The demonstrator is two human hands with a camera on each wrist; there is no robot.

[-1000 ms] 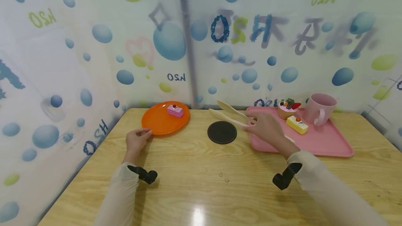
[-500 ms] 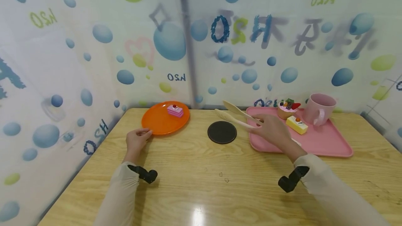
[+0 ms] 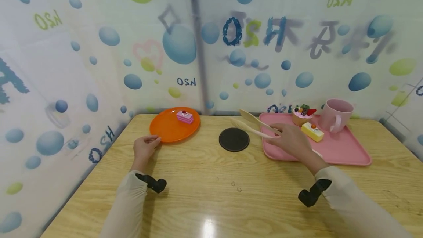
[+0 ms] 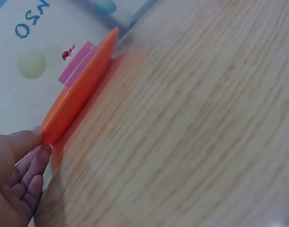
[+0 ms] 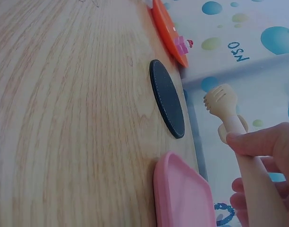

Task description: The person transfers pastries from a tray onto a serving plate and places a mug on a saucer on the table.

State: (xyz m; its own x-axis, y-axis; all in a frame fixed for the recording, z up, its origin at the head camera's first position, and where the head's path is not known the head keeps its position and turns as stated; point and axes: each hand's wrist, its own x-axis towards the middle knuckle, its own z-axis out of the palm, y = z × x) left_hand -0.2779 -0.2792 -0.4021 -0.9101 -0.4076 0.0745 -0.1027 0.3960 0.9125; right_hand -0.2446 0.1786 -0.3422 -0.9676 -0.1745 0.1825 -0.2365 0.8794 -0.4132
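Observation:
At the left, my left hand (image 3: 145, 151) pinches the near-left rim of an orange plate (image 3: 168, 128); the thumb lies on top and the fingers underneath in the left wrist view. A toy slice of pink cake (image 3: 185, 117) with a cherry sits on that plate. My right hand (image 3: 292, 142) holds beige tongs (image 5: 253, 175) above the left part of a pink tray (image 3: 345, 151). One tong tip is fork-shaped, the other rounded; the tips stand apart with nothing between them. Just right of this hand, a toy slice of yellow cake (image 3: 312, 132) lies on the tray.
A round black coaster (image 3: 234, 139) lies between plate and tray, below the tong tips. At the tray's back stand a fruit-topped toy cupcake (image 3: 300, 119) and a pink mug (image 3: 334, 115). A patterned curtain (image 3: 228, 65) hangs right behind the wooden table (image 3: 211, 183).
My right hand has drawn the tongs to the right and slightly nearer, toward the tray. My left hand has stayed at the plate's rim.

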